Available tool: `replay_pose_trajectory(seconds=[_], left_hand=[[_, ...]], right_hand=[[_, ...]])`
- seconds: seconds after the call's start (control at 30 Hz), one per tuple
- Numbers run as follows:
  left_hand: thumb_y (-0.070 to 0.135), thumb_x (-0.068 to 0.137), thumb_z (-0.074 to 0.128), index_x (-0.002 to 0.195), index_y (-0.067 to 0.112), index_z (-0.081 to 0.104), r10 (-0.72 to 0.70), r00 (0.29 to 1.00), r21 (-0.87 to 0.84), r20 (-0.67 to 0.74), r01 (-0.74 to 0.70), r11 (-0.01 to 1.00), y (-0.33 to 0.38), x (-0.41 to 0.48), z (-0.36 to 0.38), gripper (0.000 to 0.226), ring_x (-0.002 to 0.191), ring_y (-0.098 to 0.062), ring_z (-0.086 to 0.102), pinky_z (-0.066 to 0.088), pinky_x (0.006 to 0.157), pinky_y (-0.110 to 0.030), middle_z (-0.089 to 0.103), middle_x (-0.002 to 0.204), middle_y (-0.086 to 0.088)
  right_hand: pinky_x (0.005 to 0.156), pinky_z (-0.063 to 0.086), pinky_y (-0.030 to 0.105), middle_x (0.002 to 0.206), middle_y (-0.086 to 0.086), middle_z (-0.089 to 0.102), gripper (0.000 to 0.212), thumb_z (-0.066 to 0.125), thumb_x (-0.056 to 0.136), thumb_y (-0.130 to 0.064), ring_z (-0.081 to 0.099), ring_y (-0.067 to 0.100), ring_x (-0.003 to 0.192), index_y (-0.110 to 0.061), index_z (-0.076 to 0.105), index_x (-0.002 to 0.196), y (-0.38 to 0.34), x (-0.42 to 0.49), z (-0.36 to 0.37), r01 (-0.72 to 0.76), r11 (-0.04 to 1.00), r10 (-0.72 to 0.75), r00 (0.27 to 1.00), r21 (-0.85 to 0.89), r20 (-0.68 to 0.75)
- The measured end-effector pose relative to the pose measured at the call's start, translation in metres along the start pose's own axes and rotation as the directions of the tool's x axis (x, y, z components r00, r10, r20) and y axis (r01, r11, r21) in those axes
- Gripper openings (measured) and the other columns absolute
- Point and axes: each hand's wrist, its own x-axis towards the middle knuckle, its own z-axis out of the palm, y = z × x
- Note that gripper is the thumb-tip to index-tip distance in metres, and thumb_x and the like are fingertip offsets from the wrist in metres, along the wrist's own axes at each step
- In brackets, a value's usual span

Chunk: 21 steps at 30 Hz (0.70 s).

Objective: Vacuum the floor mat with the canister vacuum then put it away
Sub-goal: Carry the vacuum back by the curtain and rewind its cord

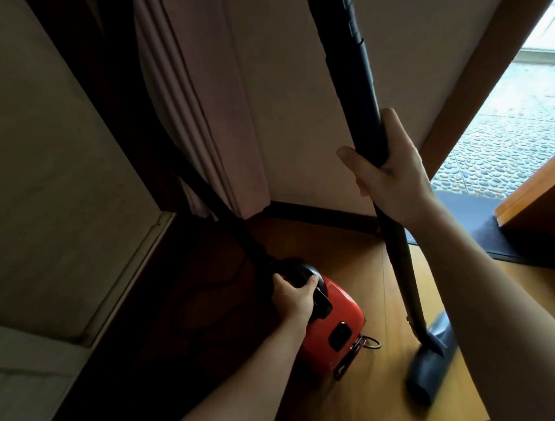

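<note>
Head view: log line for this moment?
left hand: grips canister | right hand: grips wand | floor head: on floor | mat: right of wand

Pinkish pleated curtain (203,102) hangs above left-hand fingers (308,284), hem close to floor. Beige wall (297,83) sits btwn curtain & right-hand fingers (392,124). Dark baseboard (317,213) runs along its foot, below right-hand fingers and above left-hand ones. Wood floor (350,264) just right of left-hand fingers. Wood door frame (476,77) slants up right of right-hand fingers; beyond it pebble-pattern tiles (503,145), brightly lit. Wood panel edge (533,198) far right, lower than right-hand fingers. Pale wall panel (47,155) w/ dark wood post (86,100) well left of both.
</note>
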Motion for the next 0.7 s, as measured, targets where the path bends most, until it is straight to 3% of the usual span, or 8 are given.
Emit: replay_pose_trajectory(seconds=[0.1,0.17,0.23,0.3,0.43,0.5,0.63,0.7], left_hand=[[0.028,0.074,0.084,0.143,0.013,0.041,-0.008,0.997,-0.02,0.075,0.01,1.0,-0.007,0.006,-0.001,0.083,0.121,-0.028,0.06,0.051,0.102,-0.04,0.055,0.138,-0.011],[0.041,0.059,0.083,0.135,0.028,0.046,-0.02,0.987,-0.015,0.162,0.022,1.0,-0.022,0.02,-0.004,0.086,0.109,-0.028,0.068,0.057,0.093,-0.044,0.061,0.132,-0.007],[0.042,0.054,0.079,0.117,0.03,0.054,0.007,0.967,0.082,0.255,-0.029,0.996,-0.025,0.021,-0.014,0.069,0.089,-0.026,0.074,0.062,0.08,-0.046,0.071,0.11,-0.006],[0.023,0.07,0.077,0.109,0.023,0.057,0.039,0.939,0.161,0.343,-0.099,0.982,-0.011,0.006,-0.031,0.043,0.071,-0.024,0.076,0.063,0.071,-0.042,0.074,0.091,-0.008],[0.008,0.081,0.07,0.104,0.02,0.056,0.053,0.893,0.222,0.447,-0.169,0.96,-0.005,0.001,-0.051,0.03,0.065,-0.021,0.075,0.06,0.057,-0.031,0.073,0.091,-0.012],[0.014,0.078,0.072,0.107,0.02,0.057,0.041,0.876,0.269,0.481,-0.192,0.944,-0.006,0.003,-0.056,0.033,0.069,-0.022,0.075,0.06,0.059,-0.033,0.073,0.094,-0.01],[0.043,0.056,0.078,0.103,0.021,0.06,0.033,0.852,0.388,0.522,-0.272,0.881,-0.012,0.02,-0.059,0.055,0.089,-0.024,0.073,0.06,0.082,-0.049,0.073,0.1,-0.003],[0.049,0.056,0.077,0.103,0.023,0.06,0.021,0.838,0.439,0.545,-0.307,0.844,-0.006,0.021,-0.061,0.057,0.094,-0.021,0.071,0.059,0.086,-0.045,0.071,0.103,-0.001]], right_hand=[[0.054,0.047,0.052,0.074,0.022,0.047,0.033,0.069,0.093,-0.034,0.049,0.041,0.058,-0.029,0.037,0.093,0.001,0.001,0.0,-0.011,1.0,0.011,1.0,0.008,-0.017],[0.054,0.047,0.051,0.074,0.023,0.047,0.034,0.069,0.093,-0.035,0.049,0.043,0.059,-0.029,0.035,0.092,0.0,0.004,-0.001,-0.018,1.0,0.018,0.999,0.003,-0.043],[0.055,0.047,0.051,0.075,0.024,0.048,0.034,0.069,0.093,-0.035,0.049,0.044,0.06,-0.029,0.035,0.093,0.0,0.008,-0.003,-0.01,1.0,0.011,0.998,0.005,-0.066],[0.056,0.048,0.05,0.077,0.024,0.049,0.034,0.069,0.093,-0.037,0.049,0.043,0.061,-0.028,0.036,0.095,0.0,0.013,-0.006,-0.013,1.0,0.014,0.995,0.008,-0.094],[0.053,0.046,0.049,0.077,0.023,0.047,0.037,0.069,0.093,-0.036,0.049,0.042,0.061,-0.021,0.036,0.099,0.0,0.024,-0.012,-0.009,1.0,0.011,0.986,0.017,-0.167],[0.052,0.045,0.049,0.076,0.023,0.045,0.037,0.069,0.094,-0.036,0.047,0.042,0.06,-0.019,0.037,0.101,-0.004,0.03,-0.013,0.008,0.999,-0.001,0.981,0.036,-0.194],[0.053,0.046,0.049,0.076,0.024,0.047,0.038,0.069,0.094,-0.036,0.048,0.041,0.061,-0.018,0.038,0.106,-0.013,0.038,-0.014,0.026,0.998,-0.012,0.975,0.057,-0.221],[0.058,0.05,0.052,0.08,0.023,0.05,0.041,0.07,0.093,-0.037,0.052,0.04,0.065,-0.014,0.041,0.111,-0.013,0.038,-0.014,0.011,0.998,0.002,0.977,0.06,-0.214]])
